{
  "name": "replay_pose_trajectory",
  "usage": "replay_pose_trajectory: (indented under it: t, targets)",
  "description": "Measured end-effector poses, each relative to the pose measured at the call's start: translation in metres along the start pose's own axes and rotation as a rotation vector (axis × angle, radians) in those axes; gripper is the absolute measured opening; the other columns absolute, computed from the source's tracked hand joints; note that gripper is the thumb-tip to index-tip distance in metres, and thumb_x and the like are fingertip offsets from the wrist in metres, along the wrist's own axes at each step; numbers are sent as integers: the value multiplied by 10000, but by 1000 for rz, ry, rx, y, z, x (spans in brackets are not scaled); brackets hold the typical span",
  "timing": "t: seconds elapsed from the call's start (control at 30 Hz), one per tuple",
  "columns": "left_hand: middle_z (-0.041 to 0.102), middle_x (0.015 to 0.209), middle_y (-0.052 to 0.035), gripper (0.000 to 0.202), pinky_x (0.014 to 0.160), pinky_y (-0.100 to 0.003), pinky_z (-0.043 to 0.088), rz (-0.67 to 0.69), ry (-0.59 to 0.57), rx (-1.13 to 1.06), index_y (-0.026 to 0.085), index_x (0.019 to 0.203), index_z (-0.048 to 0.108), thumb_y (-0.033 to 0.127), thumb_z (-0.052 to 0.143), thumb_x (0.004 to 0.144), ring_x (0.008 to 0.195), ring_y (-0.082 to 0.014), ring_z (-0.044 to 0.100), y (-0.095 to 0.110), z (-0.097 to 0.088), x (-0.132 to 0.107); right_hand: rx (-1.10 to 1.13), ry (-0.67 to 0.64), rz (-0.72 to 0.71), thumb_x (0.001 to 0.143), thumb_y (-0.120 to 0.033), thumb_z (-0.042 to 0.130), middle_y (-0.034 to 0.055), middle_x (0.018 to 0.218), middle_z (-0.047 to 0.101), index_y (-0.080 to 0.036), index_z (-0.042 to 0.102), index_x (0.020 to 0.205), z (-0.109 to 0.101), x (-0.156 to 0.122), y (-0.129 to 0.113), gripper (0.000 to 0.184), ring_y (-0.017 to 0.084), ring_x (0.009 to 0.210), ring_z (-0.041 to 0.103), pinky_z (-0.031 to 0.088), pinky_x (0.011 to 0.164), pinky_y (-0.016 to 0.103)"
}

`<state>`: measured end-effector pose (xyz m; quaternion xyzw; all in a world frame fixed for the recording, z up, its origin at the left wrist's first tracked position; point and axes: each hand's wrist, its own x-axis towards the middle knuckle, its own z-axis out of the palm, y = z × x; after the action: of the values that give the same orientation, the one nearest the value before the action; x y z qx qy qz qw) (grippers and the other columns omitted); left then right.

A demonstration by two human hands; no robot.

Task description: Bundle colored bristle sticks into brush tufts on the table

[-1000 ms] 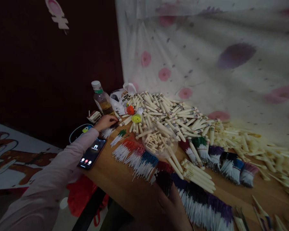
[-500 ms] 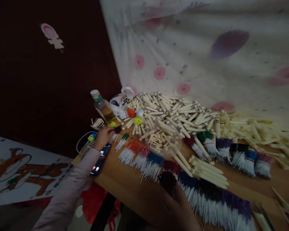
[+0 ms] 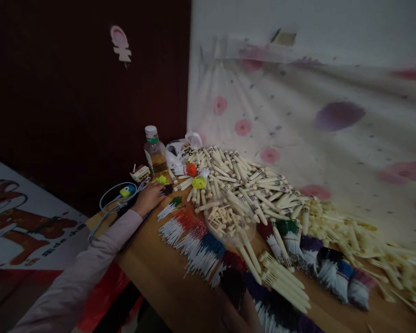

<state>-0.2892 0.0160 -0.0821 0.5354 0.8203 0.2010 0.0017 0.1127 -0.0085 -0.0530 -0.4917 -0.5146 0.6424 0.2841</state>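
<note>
My right hand (image 3: 241, 312), at the bottom edge, is closed around a bundle of dark-tipped pen refills (image 3: 233, 286); its lower part is cut off. My left hand (image 3: 149, 198) reaches to the table's far left, fingers curled over a small bunch of dark-tipped refills (image 3: 167, 189), whose white stems are mostly hidden. Next to it lie green-tipped refills (image 3: 169, 208) and a yellow-tipped bunch (image 3: 161, 180). Between the hands are rows of white refills with orange tips (image 3: 176, 225), pink tips (image 3: 197, 231) and blue tips (image 3: 208, 249).
Behind, cream pen barrels (image 3: 235, 171) are heaped against the flowered sheet (image 3: 291, 152). A clear bowl (image 3: 229, 236) holds small cream parts. More refill bundles (image 3: 329, 273) lie rightward. A bottle (image 3: 156, 155), plastic bag (image 3: 178, 155) and cable (image 3: 102, 212) are at the left.
The view has swung up and to the left. My left hand has come further over the dark-tipped refills, and its forearm now covers the phone. My right hand still holds its bundle, lower in view.
</note>
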Motion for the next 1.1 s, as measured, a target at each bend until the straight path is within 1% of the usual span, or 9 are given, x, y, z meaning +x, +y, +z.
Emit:
replay_pose_trajectory:
  t: [0.17, 0.3, 0.47, 0.57, 0.67, 0.8, 0.97, 1.03, 1.1]
  targets:
    - [704, 1067, -123, 273, 953, -411, 490, -5, 13, -20, 190, 996, 714, 330, 691, 762, 1067, -319, 639, -1, 0, -2, -60, 52, 21, 587, -618, 843, 47, 831, 768, -297, 760, 1065, -2, 0, -3, 582, 347, 966, 713, 589, 846, 400]
    - [694, 1066, -123, 273, 956, -404, 481, -26, 25, -24, 189, 972, 718, 344, 706, 747, 1074, -322, 630, 3, -4, -5, -114, 64, 5, 555, -614, 860, 38, 860, 769, -337, 759, 1055, -9, 1, -6, 580, 370, 1017, 695, 569, 908, 442]
    - [677, 939, -98, 198, 911, -393, 484, -34, 5, -3, 213, 753, 719, 410, 711, 747, 989, -300, 627, 10, -6, -8, -123, 51, -11, 600, -579, 847, 35, 834, 762, -346, 758, 1057, -10, -1, -6, 521, 381, 1040, 689, 576, 894, 457]
    - [674, 897, -96, 152, 880, -386, 485, -31, -29, -6, 219, 699, 728, 358, 693, 749, 945, -290, 632, 10, -3, -10, -130, 55, -2, 618, -571, 838, 41, 857, 765, -323, 764, 1042, -10, -1, -3, 496, 376, 1060, 680, 566, 910, 450]
    - [682, 863, -102, 139, 857, -389, 487, -39, -58, -25, 217, 695, 746, 311, 658, 746, 913, -291, 640, 6, -1, -9, -157, 67, 19, 579, -590, 851, 58, 897, 772, -301, 764, 1042, -14, 0, 1, 553, 386, 1092, 660, 553, 927, 457]
    - [696, 864, -108, 172, 890, -404, 481, -56, -55, -49, 212, 706, 754, 325, 633, 751, 932, -304, 645, 6, -8, -7, -170, 68, 31, 531, -599, 869, 70, 907, 770, -296, 761, 986, -16, 3, 5, 556, 385, 1068, 663, 556, 902, 460]
    - [706, 942, -111, 199, 892, -402, 485, -95, -16, -40, 198, 837, 755, 350, 633, 797, 965, -306, 654, 32, -17, -11, -124, 21, 31, 563, -581, 859, 46, 766, 735, -266, 728, 778, -12, 5, 7, 403, 361, 931, 688, 574, 818, 426]
    - [713, 950, -92, 190, 864, -372, 505, -109, -23, -45, 202, 884, 731, 352, 667, 785, 939, -281, 666, 47, -15, -15, -98, -1, 36, 586, -576, 852, 48, 783, 736, -247, 724, 796, -11, 5, 7, 410, 338, 900, 689, 568, 820, 416]
    - [714, 941, -89, 235, 856, -365, 521, -121, -36, -54, 198, 898, 699, 362, 731, 733, 936, -280, 670, 62, -13, -23, -78, -7, 42, 621, -576, 841, 61, 892, 749, -232, 726, 876, -14, 4, 4, 443, 310, 945, 678, 542, 874, 402]
